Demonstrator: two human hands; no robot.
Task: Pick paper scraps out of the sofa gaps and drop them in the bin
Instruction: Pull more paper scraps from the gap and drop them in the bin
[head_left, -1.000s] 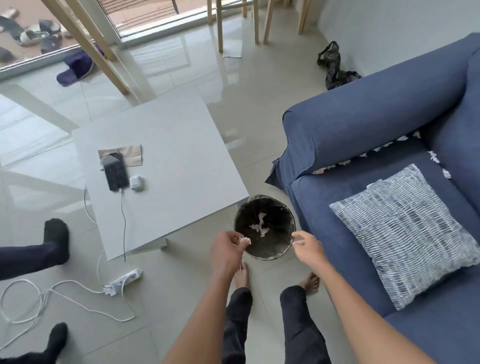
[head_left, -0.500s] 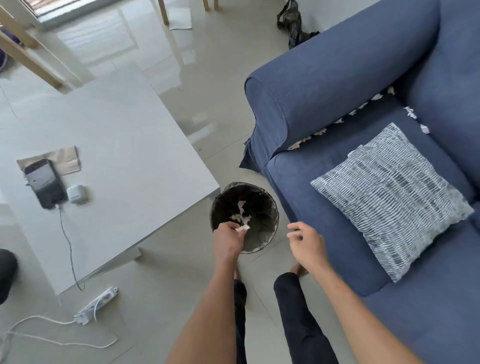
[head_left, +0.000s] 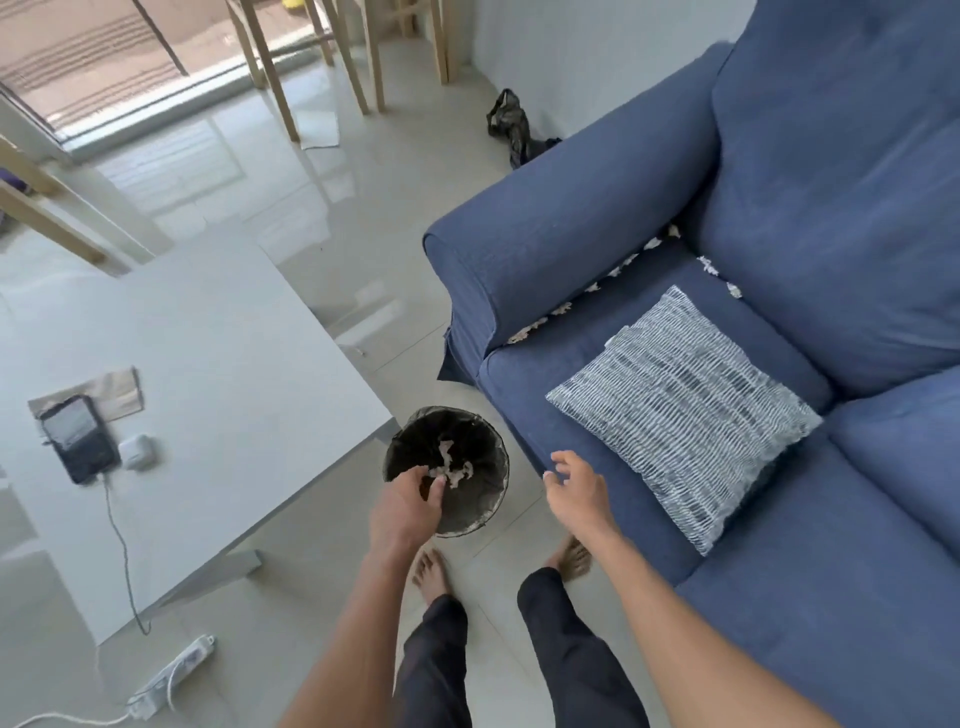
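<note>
On the left, the white square counter (head_left: 218, 364) carries a black phone (head_left: 78, 439) on a cable and a small white earbud case (head_left: 136, 452), none of it part of the job. Just beside its corner, on the tiled floor, stands the round bin with the black liner (head_left: 402, 441); a few white paper scraps (head_left: 452, 462) already lie in its bottom, so part of the work appears done. The left hand (head_left: 405, 506) hangs over the rim, fingers loosely parted and apparently holding nothing. The right hand (head_left: 574, 491) hovers empty near the seat edge of the blue fabric sofa (head_left: 857, 597), fingers spread. More torn scraps (head_left: 592, 288) line the gap beside the armrest, with a few (head_left: 719, 275) by the back cushion, so most picking remains.
</note>
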